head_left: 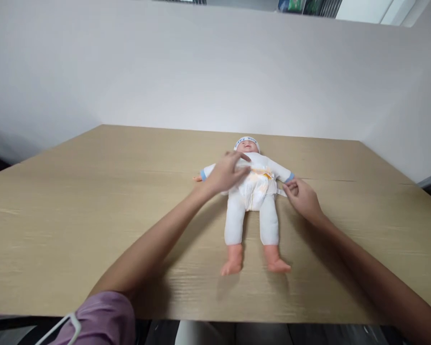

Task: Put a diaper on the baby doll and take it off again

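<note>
A baby doll (269, 227) in a white suit with blue cuffs and a white printed cap lies on its back, feet toward me. Around its hips sits a white diaper (253, 194) with orange marks at the waist. My left hand (227, 171) is over the doll's chest and the diaper's upper left edge, thumb and fingers apart; whether it touches them I cannot tell. At the diaper's right side, my right hand (302, 197) pinches the white side tab (280, 192), close to the doll's blue cuff (290, 177).
The doll lies on a wide light-brown table (93, 206), toward its right half. A pale wall (187, 72) rises behind the table's far edge. Beyond its top, colourful packages (295, 5) show in part. A chair or lap is partly visible below the near edge.
</note>
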The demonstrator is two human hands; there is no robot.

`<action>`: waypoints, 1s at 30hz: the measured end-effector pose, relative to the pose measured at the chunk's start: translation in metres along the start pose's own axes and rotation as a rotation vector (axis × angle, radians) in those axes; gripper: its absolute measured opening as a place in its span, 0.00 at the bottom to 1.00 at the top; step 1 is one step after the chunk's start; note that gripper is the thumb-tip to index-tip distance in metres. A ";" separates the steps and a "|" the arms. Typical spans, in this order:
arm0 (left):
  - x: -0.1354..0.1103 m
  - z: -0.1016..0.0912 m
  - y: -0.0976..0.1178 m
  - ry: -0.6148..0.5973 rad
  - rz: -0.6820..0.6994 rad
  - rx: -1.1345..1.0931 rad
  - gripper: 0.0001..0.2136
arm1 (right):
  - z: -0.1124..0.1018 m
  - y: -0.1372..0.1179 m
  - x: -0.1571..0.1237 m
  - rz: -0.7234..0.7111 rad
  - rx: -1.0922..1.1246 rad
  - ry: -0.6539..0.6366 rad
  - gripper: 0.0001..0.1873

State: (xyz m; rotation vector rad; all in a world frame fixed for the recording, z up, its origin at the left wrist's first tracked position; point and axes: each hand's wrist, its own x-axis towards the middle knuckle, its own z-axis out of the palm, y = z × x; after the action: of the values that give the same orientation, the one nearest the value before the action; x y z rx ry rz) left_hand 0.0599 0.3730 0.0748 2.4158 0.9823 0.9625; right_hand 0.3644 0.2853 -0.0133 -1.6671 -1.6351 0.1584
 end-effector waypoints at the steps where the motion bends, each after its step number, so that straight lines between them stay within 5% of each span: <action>1: 0.002 0.007 0.009 -0.024 0.065 0.058 0.12 | -0.001 0.007 -0.005 -0.023 -0.057 0.000 0.22; 9: 0.019 0.055 0.033 -0.148 0.087 0.413 0.24 | 0.002 0.029 -0.001 0.008 -0.139 -0.131 0.23; 13: 0.014 0.053 0.030 -0.151 0.083 0.409 0.25 | -0.007 0.025 0.002 0.127 -0.169 -0.303 0.24; 22: 0.013 0.048 0.027 -0.202 0.076 0.373 0.30 | -0.012 0.015 0.004 0.202 -0.172 -0.360 0.22; 30: 0.013 0.047 0.029 -0.205 0.087 0.329 0.27 | -0.030 -0.010 0.022 0.155 0.203 -0.476 0.32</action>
State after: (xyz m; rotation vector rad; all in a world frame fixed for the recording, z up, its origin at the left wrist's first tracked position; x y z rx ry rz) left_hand 0.1140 0.3595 0.0632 2.7810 1.0341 0.5994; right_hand 0.3778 0.2907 0.0225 -1.6786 -1.7519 0.8248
